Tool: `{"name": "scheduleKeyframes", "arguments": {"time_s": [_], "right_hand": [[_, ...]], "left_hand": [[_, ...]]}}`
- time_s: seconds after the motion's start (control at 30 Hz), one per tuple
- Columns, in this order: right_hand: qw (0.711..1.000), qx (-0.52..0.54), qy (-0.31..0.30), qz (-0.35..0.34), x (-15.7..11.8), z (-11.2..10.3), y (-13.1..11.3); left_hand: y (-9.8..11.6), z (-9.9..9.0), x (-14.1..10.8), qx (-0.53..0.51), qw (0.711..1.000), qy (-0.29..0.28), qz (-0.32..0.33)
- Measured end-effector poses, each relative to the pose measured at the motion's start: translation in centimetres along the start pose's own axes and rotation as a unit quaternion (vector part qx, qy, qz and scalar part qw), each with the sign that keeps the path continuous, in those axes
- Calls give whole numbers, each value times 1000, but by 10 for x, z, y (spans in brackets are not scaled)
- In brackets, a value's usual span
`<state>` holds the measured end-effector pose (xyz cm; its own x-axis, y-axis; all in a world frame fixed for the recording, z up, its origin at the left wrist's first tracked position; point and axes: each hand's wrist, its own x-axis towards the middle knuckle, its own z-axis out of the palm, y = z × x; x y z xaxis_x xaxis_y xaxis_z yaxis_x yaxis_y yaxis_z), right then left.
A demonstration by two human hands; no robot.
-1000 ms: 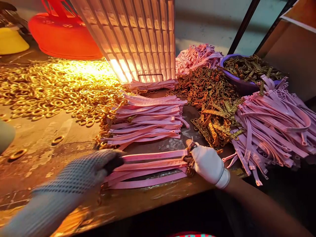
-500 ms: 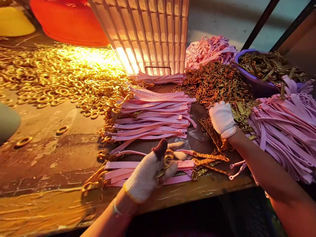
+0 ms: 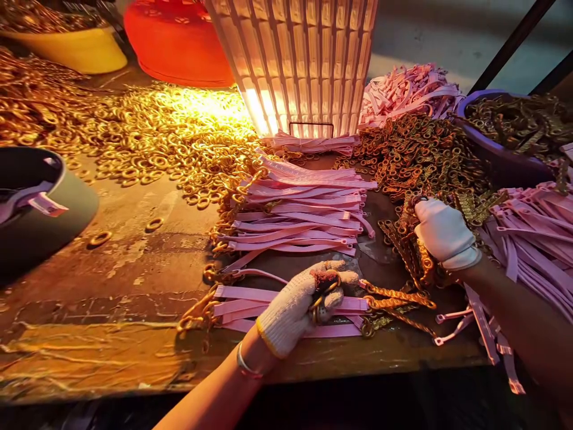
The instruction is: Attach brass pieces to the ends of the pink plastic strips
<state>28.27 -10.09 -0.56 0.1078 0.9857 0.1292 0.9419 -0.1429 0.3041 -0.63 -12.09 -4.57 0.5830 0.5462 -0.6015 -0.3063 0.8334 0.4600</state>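
Rings [image 3: 316, 313] in left hand [image 3: 289, 313], right hand [image 3: 447, 234] at chain heap [image 3: 430, 158]

The left hand, gloved, is gripping the rings, its thumb and fingers curling round them near the table's [image 3: 134, 272] front edge. It is covering part of the front straps [image 3: 237, 293]; whether it is touching them cannot be told. Chains [image 3: 400, 294] are extending from the right ends of these straps, and gold links [image 3: 197, 313] are lying at their left ends.

The right hand, also gloved, is bending its fingers down at the near part of the chain heap. Its fingertips are partly hidden, so whether it is gripping a piece cannot be told.

Beyond the left hand, a strap row [image 3: 304, 194] is lying crosswise, with gold pieces bunching at its left side. Farther left, a ring heap [image 3: 170, 152] is spreading under bright light, while two loose rings [image 3: 99, 243] are lying apart from it. A ribbed panel [image 3: 308, 65] is standing behind the row.

At the right, a purple basin [image 3: 481, 98] is holding more chains, and a strap pile [image 3: 535, 239] is lying in front of it. A grey bin [image 3: 74, 206] is standing at the left, with straps showing inside.
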Motion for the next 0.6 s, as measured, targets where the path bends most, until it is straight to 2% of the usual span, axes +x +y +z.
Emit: {"name": "scheduleKeyframes", "arguments": {"time_s": [0.07,0.13,0.27,0.37,0.43,0.5,0.6], "right_hand": [[1000,6,-3,-23,-6,-4,3],[999,41,-3,-35,-12,-6,5],[993,113,-5,-35,-19,-4,13],[977,202,47,-54,-23,-3,12],[946,295,101,-89,-32,-8,2],[902,398,105,-132,-46,-17,-19],[836,530,5,-143,-69,-30,-56]], "left_hand": [[-1,1,-2,-25,999,28,-12],[-1,1,-4,-38,999,29,-19],[-4,-1,-7,-30,999,-16,-5],[-5,-3,-8,-25,998,-56,8],[-5,-1,-11,-26,997,-68,14],[-4,4,-15,-22,997,-64,19],[-4,14,-19,0,998,-67,19]]}}
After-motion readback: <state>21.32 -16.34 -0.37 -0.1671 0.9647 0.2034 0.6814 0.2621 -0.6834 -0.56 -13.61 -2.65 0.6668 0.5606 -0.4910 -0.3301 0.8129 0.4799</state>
